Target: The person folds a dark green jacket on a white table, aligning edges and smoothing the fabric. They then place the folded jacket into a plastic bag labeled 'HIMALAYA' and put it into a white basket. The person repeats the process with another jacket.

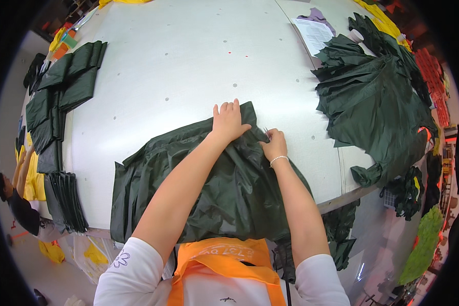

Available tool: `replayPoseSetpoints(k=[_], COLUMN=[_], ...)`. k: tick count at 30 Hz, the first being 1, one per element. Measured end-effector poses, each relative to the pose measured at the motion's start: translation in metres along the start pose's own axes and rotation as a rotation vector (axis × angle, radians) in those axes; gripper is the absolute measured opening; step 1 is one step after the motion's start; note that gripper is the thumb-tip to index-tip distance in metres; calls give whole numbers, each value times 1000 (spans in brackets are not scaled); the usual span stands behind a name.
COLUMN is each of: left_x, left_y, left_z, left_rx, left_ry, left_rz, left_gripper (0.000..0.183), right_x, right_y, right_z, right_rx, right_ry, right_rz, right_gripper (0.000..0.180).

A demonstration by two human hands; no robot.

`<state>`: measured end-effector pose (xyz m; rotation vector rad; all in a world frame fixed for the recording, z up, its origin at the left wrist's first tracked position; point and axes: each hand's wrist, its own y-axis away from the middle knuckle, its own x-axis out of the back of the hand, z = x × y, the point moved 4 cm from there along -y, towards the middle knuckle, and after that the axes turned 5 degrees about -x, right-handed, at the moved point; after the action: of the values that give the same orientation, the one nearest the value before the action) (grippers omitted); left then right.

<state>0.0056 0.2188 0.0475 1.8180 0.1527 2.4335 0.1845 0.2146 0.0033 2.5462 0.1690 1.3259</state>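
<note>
A dark green, slightly glossy fabric garment [229,191] lies bunched across the near edge of the white table [199,76] and hangs towards my orange apron. My left hand [229,120] presses flat on its upper part, fingers spread and pointing away from me. To the right of it, my right hand [274,143] is closed around a small metal tool with thin pointed tips, perhaps thread snips, at the garment's right edge. Most of that tool is hidden by the fingers. A beaded bracelet circles my right wrist.
Folded dark green garments [76,76] lie along the left side, with a stack [67,199] nearer me. A large heap of green fabric [375,99] covers the right side, beside a printed sheet [313,36] and a white cup [356,36]. Another person [21,206] is at the far left.
</note>
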Motion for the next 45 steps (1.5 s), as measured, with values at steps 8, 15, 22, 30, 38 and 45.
replayPoseSetpoints(k=[8,15,22,30,38,45], left_x=[-13,21,31,32,46,52], left_y=[-25,-18,-9,-5,-5,-6], left_z=[-15,-4,4,5,14,17], left_rx=[282,382,446,672,601,560], left_ry=[1011,1229,1313,1547,1470,1458], left_rz=[-223,-209,-177,-73,-74,-107], left_gripper=[33,28,24,24,26,25], right_x=[39,37,40,77,87,88], right_y=[-19,-26,-34,-28,-27,-32], right_z=[-18,-53,-54,-53,-66,-80], right_rx=[162,88,140,317,579,624], right_ry=[-517,-663,-763,-809,-544,-531], right_rz=[-56,-160,-194,-103,-218,-255], right_gripper=[19,12,11,20,16,15])
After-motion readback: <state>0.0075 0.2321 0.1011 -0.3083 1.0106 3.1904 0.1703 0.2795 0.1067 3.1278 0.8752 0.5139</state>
